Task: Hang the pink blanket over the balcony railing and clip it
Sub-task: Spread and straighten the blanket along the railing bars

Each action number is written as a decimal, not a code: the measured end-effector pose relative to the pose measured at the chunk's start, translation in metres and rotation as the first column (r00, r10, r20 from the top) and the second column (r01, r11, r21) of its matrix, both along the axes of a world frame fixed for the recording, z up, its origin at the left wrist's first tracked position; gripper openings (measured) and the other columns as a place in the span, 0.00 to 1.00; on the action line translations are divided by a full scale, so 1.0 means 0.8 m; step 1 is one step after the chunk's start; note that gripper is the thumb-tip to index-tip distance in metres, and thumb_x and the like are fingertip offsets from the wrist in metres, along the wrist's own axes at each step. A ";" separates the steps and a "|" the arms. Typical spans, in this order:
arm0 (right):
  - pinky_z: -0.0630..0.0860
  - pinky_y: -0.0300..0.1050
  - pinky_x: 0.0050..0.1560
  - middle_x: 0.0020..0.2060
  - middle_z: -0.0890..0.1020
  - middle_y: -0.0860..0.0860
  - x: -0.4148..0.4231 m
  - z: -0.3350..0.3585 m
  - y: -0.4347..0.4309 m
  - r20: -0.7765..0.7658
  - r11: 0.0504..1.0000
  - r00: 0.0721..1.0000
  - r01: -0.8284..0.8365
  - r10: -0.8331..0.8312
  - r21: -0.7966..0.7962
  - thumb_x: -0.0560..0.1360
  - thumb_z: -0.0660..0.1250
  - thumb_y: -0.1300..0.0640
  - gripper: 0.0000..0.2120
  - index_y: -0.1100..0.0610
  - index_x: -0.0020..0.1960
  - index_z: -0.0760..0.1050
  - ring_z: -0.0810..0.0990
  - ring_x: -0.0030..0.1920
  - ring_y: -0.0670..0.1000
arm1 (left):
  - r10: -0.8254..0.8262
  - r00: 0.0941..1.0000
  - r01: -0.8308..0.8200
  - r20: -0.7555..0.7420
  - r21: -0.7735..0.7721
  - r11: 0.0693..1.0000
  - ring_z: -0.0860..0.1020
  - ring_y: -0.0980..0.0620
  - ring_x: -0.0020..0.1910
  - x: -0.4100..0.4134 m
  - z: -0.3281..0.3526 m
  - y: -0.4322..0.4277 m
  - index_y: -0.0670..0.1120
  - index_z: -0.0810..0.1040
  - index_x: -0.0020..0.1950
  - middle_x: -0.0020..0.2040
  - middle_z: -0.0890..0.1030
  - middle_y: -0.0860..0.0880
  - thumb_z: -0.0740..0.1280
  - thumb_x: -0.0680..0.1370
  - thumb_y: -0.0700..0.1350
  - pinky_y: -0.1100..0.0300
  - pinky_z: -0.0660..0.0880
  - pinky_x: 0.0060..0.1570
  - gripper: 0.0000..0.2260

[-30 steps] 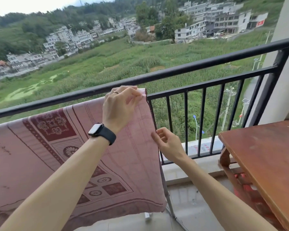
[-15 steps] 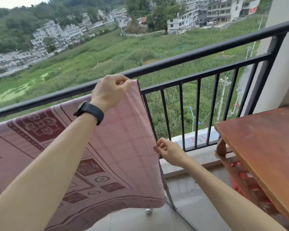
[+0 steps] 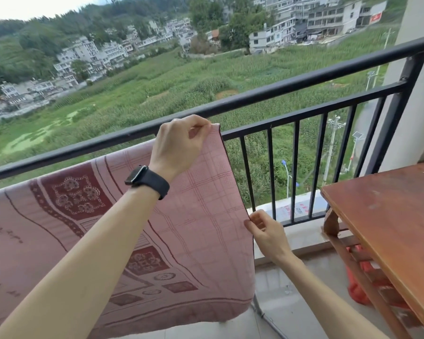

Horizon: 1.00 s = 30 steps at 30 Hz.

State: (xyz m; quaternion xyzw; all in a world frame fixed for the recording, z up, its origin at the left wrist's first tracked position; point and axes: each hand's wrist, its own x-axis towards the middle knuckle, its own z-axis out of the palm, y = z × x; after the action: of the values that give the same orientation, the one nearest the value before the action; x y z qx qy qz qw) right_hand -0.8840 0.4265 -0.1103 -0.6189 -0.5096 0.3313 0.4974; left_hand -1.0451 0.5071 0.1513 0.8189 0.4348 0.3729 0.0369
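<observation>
**Pink blanket draped at the rail, both our hands on its right edge**

At the far left, the blanket (image 3: 59,231) is hanging in a broad sheet just near of the railing (image 3: 291,88), its top running up and rightward below the top rail. Whether it is lying over the black rail itself or over something nearer, we cannot tell, since the cloth is hiding its own support. Dark red panels with flower motifs are showing on the left and middle of the cloth, and a pale checked field is filling its right part.

Moving right, our left arm is reaching across the blanket, a black watch (image 3: 146,181) sitting on the wrist. Our left hand (image 3: 179,145) is closed, pinching the blanket's top right corner just below the top rail.

Further right and lower, our right hand (image 3: 267,234) is gripping the blanket's right edge about halfway down, fingers curled onto the hem. Under the blanket's lower right corner, a thin metal leg (image 3: 262,314) is slanting down to the tiled floor.

Beyond the bars, green fields and white buildings are spreading out far away.

At the right, a wooden table (image 3: 389,216) is standing near the railing, well apart from the blanket, with something red (image 3: 360,289) lying beneath it.
</observation>
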 end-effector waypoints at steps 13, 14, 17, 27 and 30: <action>0.76 0.47 0.45 0.43 0.84 0.48 -0.032 0.015 0.009 0.115 0.976 0.972 -0.193 0.204 -0.098 0.77 0.68 0.47 0.10 0.55 0.46 0.80 0.82 0.45 0.49 | 0.142 0.969 -0.163 -0.202 -0.091 0.982 0.74 0.47 0.33 -0.006 -0.001 -0.007 0.51 0.73 0.29 0.28 0.72 0.55 0.64 0.77 0.58 0.58 0.69 0.34 0.19; 0.75 0.45 0.41 0.39 0.84 0.47 -0.029 0.017 0.010 0.104 0.986 0.983 -0.147 0.154 -0.077 0.77 0.69 0.47 0.11 0.54 0.44 0.79 0.81 0.41 0.48 | 0.141 0.975 -0.155 -0.175 -0.069 0.986 0.76 0.48 0.34 -0.005 -0.003 -0.009 0.52 0.76 0.31 0.29 0.74 0.56 0.65 0.77 0.59 0.57 0.71 0.35 0.18; 0.73 0.38 0.37 0.34 0.82 0.43 -0.028 0.024 0.000 0.041 0.998 0.998 0.039 -0.042 0.051 0.75 0.72 0.44 0.10 0.51 0.43 0.80 0.78 0.33 0.40 | 0.118 0.990 -0.119 -0.074 -0.016 0.993 0.80 0.52 0.37 -0.015 -0.003 -0.018 0.52 0.84 0.42 0.35 0.82 0.55 0.69 0.76 0.59 0.53 0.79 0.39 0.12; 0.69 0.44 0.42 0.39 0.80 0.43 -0.064 -0.014 0.005 0.269 0.976 0.960 -0.017 0.076 -0.216 0.78 0.67 0.48 0.05 0.46 0.43 0.77 0.80 0.46 0.50 | 0.146 0.977 -0.154 -0.156 -0.045 0.987 0.80 0.50 0.42 -0.063 0.006 -0.007 0.51 0.83 0.43 0.39 0.82 0.53 0.67 0.76 0.61 0.52 0.79 0.43 0.15; 0.71 0.45 0.42 0.42 0.82 0.44 -0.080 -0.005 0.022 0.290 0.985 0.955 0.103 -0.058 -0.142 0.78 0.65 0.52 0.05 0.48 0.46 0.79 0.79 0.46 0.51 | 0.114 0.985 -0.123 -0.131 -0.059 0.991 0.80 0.53 0.45 -0.069 0.007 0.000 0.53 0.84 0.45 0.41 0.83 0.55 0.68 0.75 0.59 0.52 0.79 0.46 0.11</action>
State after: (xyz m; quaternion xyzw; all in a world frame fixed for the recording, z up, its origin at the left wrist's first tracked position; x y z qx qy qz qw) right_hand -0.9479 0.4439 -0.1144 -0.7173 -0.5228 0.2568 0.3824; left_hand -1.1003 0.5070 0.1573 0.8120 0.4965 0.3064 0.0142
